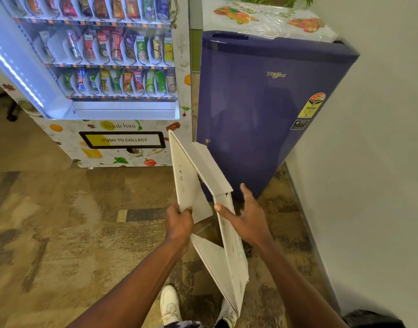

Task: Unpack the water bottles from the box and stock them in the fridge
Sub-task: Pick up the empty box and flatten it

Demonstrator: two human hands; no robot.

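I hold a flattened white cardboard box (191,171) upright in front of me, its panels folded and its flaps hanging loose. My left hand (178,221) pinches the lower edge of the left panel. My right hand (246,214) presses against the right panel with fingers spread. Behind the box stands a small blue fridge (262,110) with its door closed. No water bottles are in sight.
A snack vending machine (104,79) stands left of the fridge, with a "push to collect" flap (124,140) low down. A white wall (380,162) runs along the right. Patterned carpet (61,233) covers the floor. My white shoe (170,304) shows below the box.
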